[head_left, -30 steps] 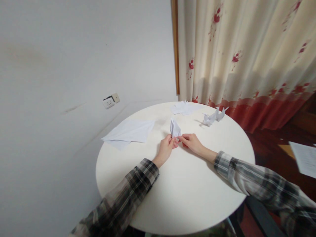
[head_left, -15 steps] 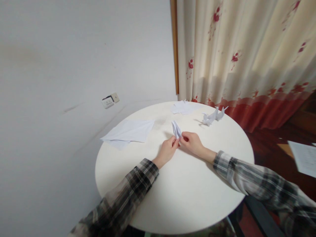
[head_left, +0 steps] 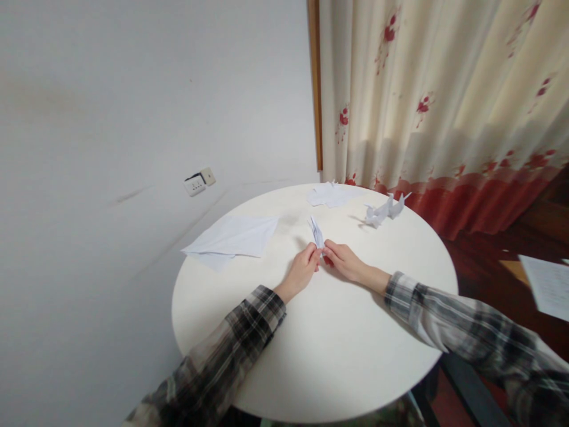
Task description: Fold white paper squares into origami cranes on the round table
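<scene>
A narrow piece of folded white paper [head_left: 317, 231] points up and away from me over the middle of the round white table [head_left: 311, 356]. My left hand [head_left: 303, 265] pinches its near end from the left. From the right, my right hand [head_left: 343, 259] closes its thumb and fingers on the same end. The fingertips of both hands nearly meet there and hide the lower part of the paper. Layered folds show at its upper end.
White paper sheets [head_left: 233, 234] lie at the table's left. More paper [head_left: 329, 194] rests at the far edge. Folded paper figures [head_left: 377, 213] with pointed tips stand at the back right. A wall with a socket [head_left: 194, 185] is at left, a curtain [head_left: 422, 148] behind.
The right hand's fingers have flattened and drawn closer around the paper's near end. The folded paper looks slightly narrower. Other things stay in place.
</scene>
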A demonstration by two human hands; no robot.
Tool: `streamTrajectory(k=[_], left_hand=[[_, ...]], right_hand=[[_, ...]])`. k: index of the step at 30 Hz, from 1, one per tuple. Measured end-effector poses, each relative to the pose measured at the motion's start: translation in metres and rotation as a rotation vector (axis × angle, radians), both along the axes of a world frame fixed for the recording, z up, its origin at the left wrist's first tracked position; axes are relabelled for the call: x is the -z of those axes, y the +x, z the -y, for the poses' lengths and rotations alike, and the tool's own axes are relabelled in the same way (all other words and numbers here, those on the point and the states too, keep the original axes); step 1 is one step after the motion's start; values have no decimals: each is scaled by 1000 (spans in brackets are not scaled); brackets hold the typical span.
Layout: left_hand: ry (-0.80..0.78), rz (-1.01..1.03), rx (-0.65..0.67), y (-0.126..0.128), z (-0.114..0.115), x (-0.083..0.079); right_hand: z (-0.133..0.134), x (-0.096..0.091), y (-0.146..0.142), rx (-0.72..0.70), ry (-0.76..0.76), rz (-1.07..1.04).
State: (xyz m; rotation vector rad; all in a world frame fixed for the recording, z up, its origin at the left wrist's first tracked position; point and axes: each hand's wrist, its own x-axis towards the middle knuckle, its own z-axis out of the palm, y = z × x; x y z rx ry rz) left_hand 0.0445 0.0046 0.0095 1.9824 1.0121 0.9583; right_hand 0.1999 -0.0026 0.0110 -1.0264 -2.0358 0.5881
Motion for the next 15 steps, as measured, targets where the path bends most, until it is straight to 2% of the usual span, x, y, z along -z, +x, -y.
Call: streamTrajectory(k=[5, 10, 15], left_hand=[[-32, 52, 36, 0, 1, -2], [-69, 89, 94, 0, 1, -4], [-116, 111, 121, -1, 3, -8]], right_hand=[[4, -4, 0, -59, -28, -39], [5, -4, 1, -55, -45, 19], [4, -2, 0, -32, -80, -31]])
